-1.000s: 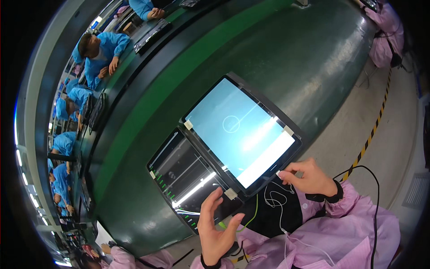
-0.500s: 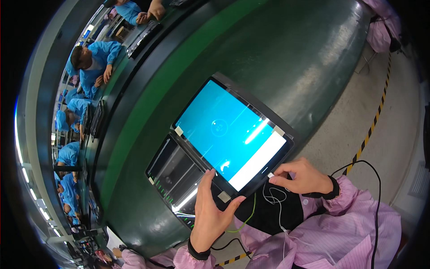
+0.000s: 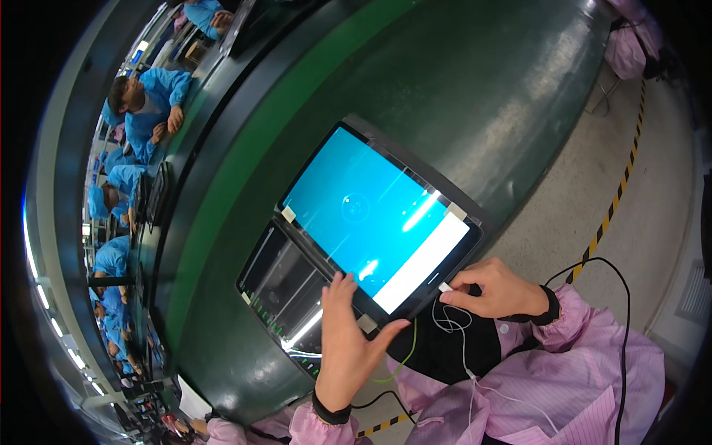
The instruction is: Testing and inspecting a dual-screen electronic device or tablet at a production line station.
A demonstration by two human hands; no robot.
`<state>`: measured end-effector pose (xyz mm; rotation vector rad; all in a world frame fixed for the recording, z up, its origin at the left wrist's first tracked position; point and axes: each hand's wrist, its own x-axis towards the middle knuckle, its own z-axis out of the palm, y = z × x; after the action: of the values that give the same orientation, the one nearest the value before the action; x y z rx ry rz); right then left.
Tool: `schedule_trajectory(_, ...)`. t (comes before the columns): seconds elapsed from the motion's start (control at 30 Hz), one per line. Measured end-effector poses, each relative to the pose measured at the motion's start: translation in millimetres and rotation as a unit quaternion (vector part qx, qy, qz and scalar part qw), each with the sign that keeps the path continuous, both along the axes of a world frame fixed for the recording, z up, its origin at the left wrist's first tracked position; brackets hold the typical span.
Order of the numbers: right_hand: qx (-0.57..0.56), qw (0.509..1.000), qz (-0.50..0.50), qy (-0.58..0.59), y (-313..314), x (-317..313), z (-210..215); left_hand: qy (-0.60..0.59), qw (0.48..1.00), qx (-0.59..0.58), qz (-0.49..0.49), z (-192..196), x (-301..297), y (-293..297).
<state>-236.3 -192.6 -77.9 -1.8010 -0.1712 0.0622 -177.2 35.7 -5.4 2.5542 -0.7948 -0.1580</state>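
Note:
A tablet (image 3: 348, 193) with a lit blue screen and a white band along its near side lies in a dark tray (image 3: 475, 204) on the bench. My left hand (image 3: 347, 363) rests at the tablet's near left corner, fingers and thumb spread. At the near right edge, my right hand (image 3: 500, 293) pinches a small white plug (image 3: 445, 288) against the tablet; whether it sits in a socket cannot be made out. Its thin white cable (image 3: 464, 348) loops down and splits in two over my pink smock (image 3: 534, 378).
A second dark tray or panel (image 3: 282, 271) with a clear sheet lies left of the tablet on the green bench (image 3: 222, 363). Green (image 3: 406, 360) and black cables (image 3: 629, 334) hang nearby. Co-workers in blue (image 3: 152, 104) sit across. Yellow-black tape (image 3: 612, 211) marks the floor.
The tablet and both hands appear slightly further left and up in the picture, largely with the whole view. My right hand keeps its pinch on the plug; my left hand stays spread.

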Motion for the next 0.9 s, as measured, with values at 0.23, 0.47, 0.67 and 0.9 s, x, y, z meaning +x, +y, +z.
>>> schedule_trajectory(0.23, 0.016, 0.999, -0.035, 0.001, 0.1, -3.3, -4.2, 0.011, 0.999, -0.008, -0.046, 15.2, -17.2, -20.1)
schedule_trajectory(0.47, 0.0, 1.0, -0.028, -0.008, 0.6, -2.8, -4.0, -0.02, 0.999, 0.026, -0.037, 3.5, -37.0, -4.1)
schedule_trajectory(0.67, 0.034, 0.999, -0.029, 0.006, -0.5, -3.7, -8.7, -0.043, 0.988, -0.121, 0.087, -6.0, -55.3, -17.5)
schedule_trajectory(0.9, 0.06, 0.996, -0.016, 0.058, 5.5, -7.5, -3.0, 0.023, 0.955, -0.204, 0.215, -34.2, -74.3, -55.4)
